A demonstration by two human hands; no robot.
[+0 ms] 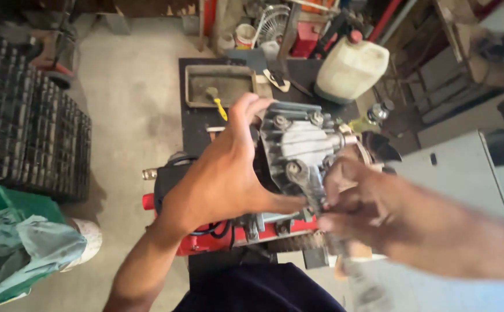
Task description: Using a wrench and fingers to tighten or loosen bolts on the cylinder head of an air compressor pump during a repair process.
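Left hand (pixel 229 173) is clamped around the left side of a finned grey metal engine cover (pixel 298 150), held up over the red machine (pixel 217 237). Right hand (pixel 359 205) is blurry, fingers curled on the cover's lower right edge. Behind on the dark surface (pixel 197 124): a metal tray (pixel 217 84) and a white jerrycan (pixel 351 68).

Head-worn view — steeply down, close over workbench (pixel 197 124)
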